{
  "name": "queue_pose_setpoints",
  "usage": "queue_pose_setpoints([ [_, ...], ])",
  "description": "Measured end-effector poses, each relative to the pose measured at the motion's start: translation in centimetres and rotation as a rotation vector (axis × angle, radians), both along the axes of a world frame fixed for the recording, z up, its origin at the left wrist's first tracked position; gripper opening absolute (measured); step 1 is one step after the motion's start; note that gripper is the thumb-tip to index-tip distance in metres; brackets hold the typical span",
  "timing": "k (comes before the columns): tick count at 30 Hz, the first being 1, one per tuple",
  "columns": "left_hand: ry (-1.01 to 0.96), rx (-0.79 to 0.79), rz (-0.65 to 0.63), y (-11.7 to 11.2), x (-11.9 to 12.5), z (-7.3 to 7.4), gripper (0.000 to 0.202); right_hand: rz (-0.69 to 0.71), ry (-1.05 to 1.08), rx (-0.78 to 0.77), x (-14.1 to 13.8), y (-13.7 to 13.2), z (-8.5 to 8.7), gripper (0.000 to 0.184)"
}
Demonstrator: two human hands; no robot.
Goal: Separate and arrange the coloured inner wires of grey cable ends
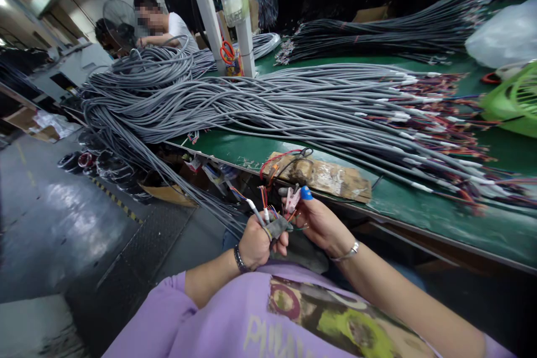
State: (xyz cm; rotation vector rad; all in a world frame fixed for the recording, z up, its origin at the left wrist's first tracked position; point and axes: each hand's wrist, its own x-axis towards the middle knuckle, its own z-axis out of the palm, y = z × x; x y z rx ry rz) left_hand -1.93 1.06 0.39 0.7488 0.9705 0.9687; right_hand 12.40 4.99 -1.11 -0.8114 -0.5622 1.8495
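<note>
My left hand [257, 243] is closed around several grey cables [257, 213], whose stripped ends show white sleeves and thin coloured wires [263, 197]. A dark grey cover wraps its thumb [278, 227]. Close by on the right, my right hand [325, 225] is pinched, with a blue cover [306, 193] on the thumb. Between its fingers sits a small pale pink piece that looks like a clip [292, 200]; its exact kind is unclear. Fine wires run between the two hands, partly hidden by the fingers.
A large bundle of grey cables [235, 98] lies along the green bench [440, 224], coloured ends rightward. A worn taped board [331, 178] lies at the bench edge. Behind are black cables [377, 33], a white post [245, 28], a green basket [514, 98] and another person [182, 31].
</note>
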Motion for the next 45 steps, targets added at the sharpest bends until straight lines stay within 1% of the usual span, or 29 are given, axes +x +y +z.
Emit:
queue_pose_setpoints([
  [4,0.013,-0.014,0.004,0.01,0.0,-0.24,0.048,-0.066,0.037,-0.031,-0.42,0.23,0.08,0.038],
  [8,0.044,-0.017,-0.004,-0.11,-0.08,-0.65,0.049,-0.086,0.045,-0.07,-0.54,0.17,-0.05,0.036],
  [17,0.056,-0.018,-0.001,-0.48,-0.55,-0.88,0.05,-0.036,0.059,-0.049,-0.15,0.03,0.05,0.038],
  [22,0.045,0.021,-0.018,-0.73,-0.91,-0.95,0.049,-0.029,-0.022,0.026,-0.04,-0.23,0.2,0.034],
  [25,0.048,0.032,-0.012,-0.67,-0.94,-0.86,0.049,-0.006,-0.055,0.055,0.03,-0.38,0.29,0.037],
  [28,0.045,0.033,0.005,-0.43,-0.72,-0.81,0.048,0.009,-0.045,0.025,0.09,-0.34,0.34,0.041],
  [31,0.043,0.044,0.01,-0.14,-0.4,-0.91,0.047,0.011,-0.005,-0.037,0.12,-0.17,0.29,0.037],
  [34,0.054,0.04,-0.002,0.08,-0.16,-0.95,0.048,-0.032,0.028,-0.078,0.07,-0.07,0.21,0.033],
  [40,0.072,0.048,-0.022,0.22,-0.05,-0.8,0.047,-0.045,0.049,-0.074,-0.17,-0.18,0.34,0.033],
  [45,0.063,0.04,-0.021,-0.03,-0.26,-0.97,0.047,0.013,0.035,-0.066,-0.1,-0.37,0.62,0.038],
])
